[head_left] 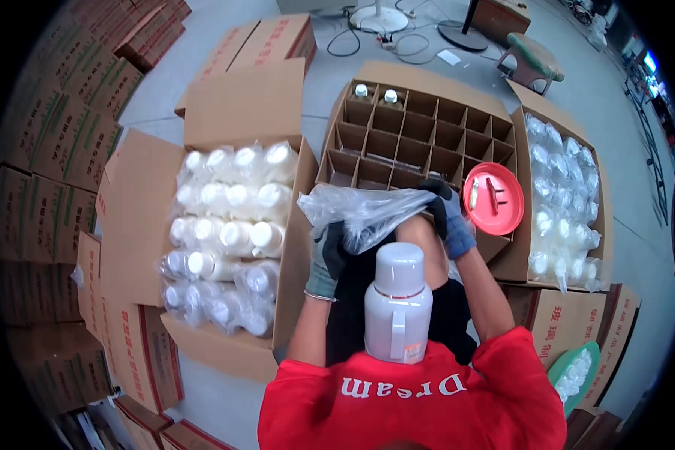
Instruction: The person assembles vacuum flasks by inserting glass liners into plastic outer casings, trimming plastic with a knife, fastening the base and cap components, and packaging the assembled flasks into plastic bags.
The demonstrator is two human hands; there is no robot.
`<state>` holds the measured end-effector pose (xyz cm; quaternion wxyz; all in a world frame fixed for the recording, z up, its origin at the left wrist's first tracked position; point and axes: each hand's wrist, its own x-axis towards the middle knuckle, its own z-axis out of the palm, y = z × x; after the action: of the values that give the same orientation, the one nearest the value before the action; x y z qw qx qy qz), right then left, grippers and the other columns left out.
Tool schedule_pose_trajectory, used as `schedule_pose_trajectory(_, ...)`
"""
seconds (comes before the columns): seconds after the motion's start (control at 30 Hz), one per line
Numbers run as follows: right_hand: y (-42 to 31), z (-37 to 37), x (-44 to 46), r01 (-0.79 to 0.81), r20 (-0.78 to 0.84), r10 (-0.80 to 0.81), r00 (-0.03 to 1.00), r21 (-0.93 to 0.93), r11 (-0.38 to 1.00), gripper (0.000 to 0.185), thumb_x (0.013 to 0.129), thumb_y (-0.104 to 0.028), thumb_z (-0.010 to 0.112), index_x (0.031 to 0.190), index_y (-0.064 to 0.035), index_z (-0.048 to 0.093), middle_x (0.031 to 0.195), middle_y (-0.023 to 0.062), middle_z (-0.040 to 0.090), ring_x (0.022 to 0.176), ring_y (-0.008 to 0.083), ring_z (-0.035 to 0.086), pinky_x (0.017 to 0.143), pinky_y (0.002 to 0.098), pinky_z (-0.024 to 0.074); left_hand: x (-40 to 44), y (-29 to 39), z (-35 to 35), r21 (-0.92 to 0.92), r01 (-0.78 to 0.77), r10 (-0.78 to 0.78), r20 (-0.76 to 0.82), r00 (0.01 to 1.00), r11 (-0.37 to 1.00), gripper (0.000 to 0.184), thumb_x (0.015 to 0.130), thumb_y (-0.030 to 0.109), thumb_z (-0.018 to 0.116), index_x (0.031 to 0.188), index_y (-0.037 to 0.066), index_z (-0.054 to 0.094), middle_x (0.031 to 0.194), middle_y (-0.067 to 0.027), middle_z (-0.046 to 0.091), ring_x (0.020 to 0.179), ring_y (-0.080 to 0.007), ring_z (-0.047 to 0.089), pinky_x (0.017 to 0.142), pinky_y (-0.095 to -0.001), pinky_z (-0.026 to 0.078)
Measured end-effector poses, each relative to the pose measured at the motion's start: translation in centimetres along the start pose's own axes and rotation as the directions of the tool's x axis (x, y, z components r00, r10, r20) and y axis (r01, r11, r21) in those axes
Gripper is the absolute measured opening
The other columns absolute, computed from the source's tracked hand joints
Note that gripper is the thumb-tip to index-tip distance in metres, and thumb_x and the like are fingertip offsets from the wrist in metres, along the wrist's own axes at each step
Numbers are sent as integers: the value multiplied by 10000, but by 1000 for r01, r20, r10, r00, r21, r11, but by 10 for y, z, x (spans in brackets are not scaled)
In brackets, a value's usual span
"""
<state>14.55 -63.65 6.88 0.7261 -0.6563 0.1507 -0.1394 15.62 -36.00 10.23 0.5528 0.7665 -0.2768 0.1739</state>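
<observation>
A clear plastic bag [367, 210] is stretched between my two gloved hands, in front of the divided carton. My left hand [331, 251], in a grey glove with a dark palm, is closed on the bag's left side. At its far right end, my right hand [446, 214], in a blue-grey glove, grips the gathered plastic. A white vacuum flask [399, 307] with a lid and side handle is upright between my forearms, close to my red shirt. The divided carton [427, 120] has cardboard cells, with two white-capped bottles [390, 97] at its far left.
A carton [296, 247] of white flasks in plastic wrap stands left; another wrapped lot [562, 202] fills a carton at right. A red bowl [493, 199] holds red-handled tools beside my right hand. Stacked cartons [60, 180] line the left. A stool [531, 60] and cables [397, 45] lie beyond.
</observation>
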Motion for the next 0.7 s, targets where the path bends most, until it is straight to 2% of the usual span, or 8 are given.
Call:
schedule_pose_trajectory(0.07, -2, -4, -45, -51, 11, 50, 999, 317, 947, 276, 807, -48, 603, 1077, 4, 632, 1029, 98, 655, 949, 174, 612, 858, 291, 496, -6, 18, -20, -125, 168, -140, 206, 969, 978, 232, 903, 134, 640, 1076, -22, 638, 1002, -117, 673, 875, -164, 657, 749, -273, 528)
schedule_pose_trajectory(0.17, -7, -10, -74, 306, -20, -356, 934, -468, 829, 286, 893, -116, 553, 1150, 5, 588, 1143, 88, 604, 1037, 174, 581, 936, 309, 471, 7, 73, -37, -3, 434, -381, 474, 794, 901, 201, 880, 131, 663, 1028, -5, 658, 976, -120, 678, 850, -161, 654, 723, -282, 512)
schedule_pose_trajectory(0.27, -25, 1, -100, 203, -211, -167, 963, 160, 966, 249, 845, -105, 594, 1075, -10, 611, 1016, 63, 628, 953, 177, 601, 904, 288, 471, -22, 74, -41, -58, 102, -68, 426, 902, 993, 250, 768, 124, 731, 984, 18, 661, 915, -119, 652, 851, -255, 639, 760, -387, 490)
schedule_pose_trajectory(0.33, -60, -1, -132, 366, -60, -396, 916, -276, 889, 219, 809, -93, 583, 1018, -33, 603, 988, 102, 627, 940, 245, 613, 967, 399, 447, -34, 88, -67, -73, 98, -51, 487, 872, 992, 322, 700, 121, 761, 988, 25, 653, 937, -127, 635, 910, -322, 626, 851, -436, 481)
schedule_pose_trajectory(0.4, -74, -14, -161, 587, 276, -573, 772, -655, 476, 214, 781, -88, 579, 990, -47, 597, 982, 125, 624, 932, 287, 615, 997, 475, 429, -35, 101, -82, -45, 21, 2, 467, 884, 999, 393, 654, 125, 780, 1013, 43, 644, 985, -119, 619, 986, -344, 599, 924, -465, 454)
schedule_pose_trajectory(0.57, -43, -29, -218, 671, 499, -450, 741, -571, 472, 258, 717, -105, 612, 969, -58, 590, 1099, 152, 582, 1041, 347, 556, 1020, 565, 391, -64, 138, -82, -81, -110, 136, 588, 797, 991, 438, 659, 226, 777, 1047, 96, 621, 1161, -102, 548, 1148, -364, 505, 1028, -510, 383)
schedule_pose_trajectory(0.67, -34, -69, -270, 762, 753, -228, 617, -500, 412, 286, 678, -124, 633, 955, -62, 595, 1083, 149, 576, 1045, 355, 547, 994, 565, 404, -93, 134, -108, 29, -125, 40, 858, 513, 992, 384, 670, 267, 763, 1005, 118, 651, 1077, -90, 601, 1024, -335, 566, 998, -488, 414)
schedule_pose_trajectory(0.7, -34, -78, -279, 803, 838, -127, 531, -450, 390, 294, 668, -132, 640, 950, -64, 596, 1074, 148, 576, 1045, 356, 545, 985, 564, 408, -119, 128, -111, 133, -72, -122, 982, 140, 988, 347, 744, 258, 741, 1052, 122, 657, 1069, -103, 619, 1023, -268, 583, 978, -438, 428)
